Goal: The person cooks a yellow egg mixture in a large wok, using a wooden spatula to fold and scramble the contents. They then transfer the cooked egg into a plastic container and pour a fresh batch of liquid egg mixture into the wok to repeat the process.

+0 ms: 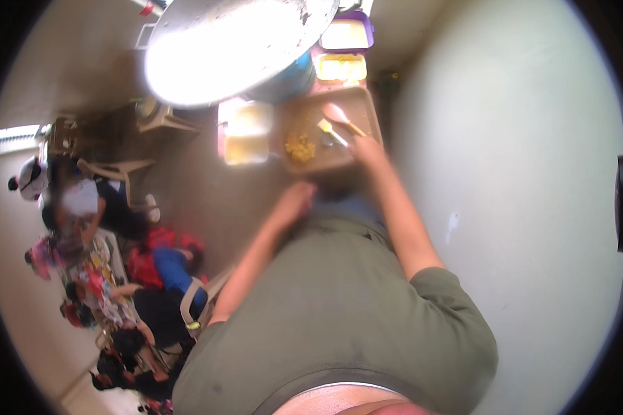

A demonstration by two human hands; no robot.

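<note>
My right hand point(368, 151) is at the right side of a brown tray point(356, 104), closed round the handle end of a wooden spoon point(335, 113). Beside the spoon lies a small brush or spatula point(336, 134) with a white handle and a pale yellow-green head. Its handle end reaches close to my right hand; whether my fingers touch it I cannot tell. A crumbly yellow heap of food point(300, 147) sits at the tray's near left. My left hand point(300, 197) hangs just short of the tray's near edge, its fingers blurred.
A large, shiny round metal lid or pan point(242, 48) fills the upper left. Left of the tray stands a pale container point(246, 149); beyond it are a yellow-filled container point(341, 68) and a purple-rimmed one point(372, 31). A wall point(519, 173) runs along the right. Several people sit around a table at far left.
</note>
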